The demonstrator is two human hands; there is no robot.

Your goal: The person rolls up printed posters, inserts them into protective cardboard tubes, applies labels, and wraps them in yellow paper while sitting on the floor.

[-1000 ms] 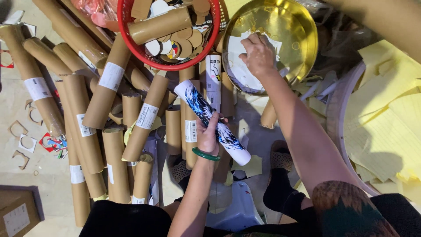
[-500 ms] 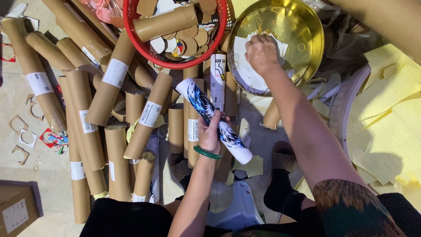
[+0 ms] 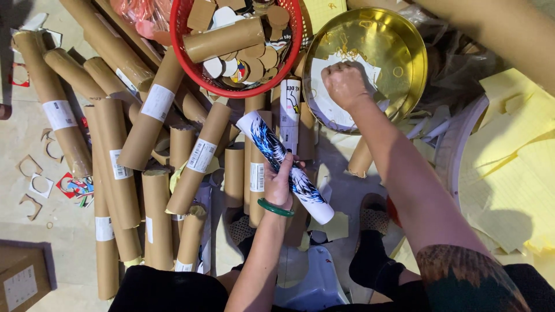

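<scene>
My left hand (image 3: 281, 184), with a green bangle at the wrist, grips a rolled white poster with a blue and black print (image 3: 272, 147), held slanted over the cardboard tubes. My right hand (image 3: 345, 84) reaches into a shiny gold round bowl (image 3: 404, 43) at the upper right, fingers closed down on a white sheet with small rubber bands lying in the bowl. Whether those fingers pinch anything is hidden.
Several brown cardboard tubes (image 3: 118, 167) with white labels lie across the floor on the left and centre. A red basket (image 3: 295, 34) at the top holds a tube and round cardboard discs. Yellow paper sheets (image 3: 514, 173) lie on the right. A cardboard box (image 3: 20, 280) sits bottom left.
My right hand has stayed in the gold bowl, shifting slightly. My left hand keeps its hold on the rolled poster in the same place.
</scene>
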